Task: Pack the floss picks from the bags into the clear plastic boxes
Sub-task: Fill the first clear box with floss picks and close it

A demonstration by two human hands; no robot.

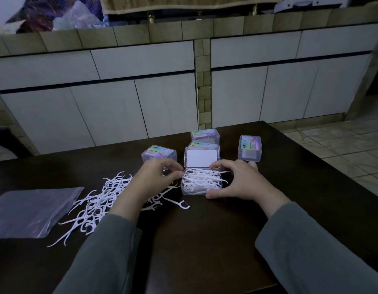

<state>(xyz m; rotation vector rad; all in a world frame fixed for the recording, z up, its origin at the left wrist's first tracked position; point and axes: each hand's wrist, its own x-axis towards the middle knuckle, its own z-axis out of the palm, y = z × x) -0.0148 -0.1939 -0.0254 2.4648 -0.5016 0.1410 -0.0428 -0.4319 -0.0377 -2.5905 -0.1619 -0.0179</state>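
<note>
Your dark table (pixel 205 240) carries an open box (pixel 201 184) of picks; left of it a loose pile of floss picks (pixel 99 206), then a bag (pixel 29 211); behind it, closed boxes (pixel 250 148).

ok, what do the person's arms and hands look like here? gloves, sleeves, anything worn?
Both hands are bare: no gloves, and no rings or watch show. The left hand and right hand each come out of a long, loose sleeve of plain grey-green fabric that ends just above the wrist. The left sleeve and right sleeve match, with no logos, cuffs or markings visible in this dim light.
</note>
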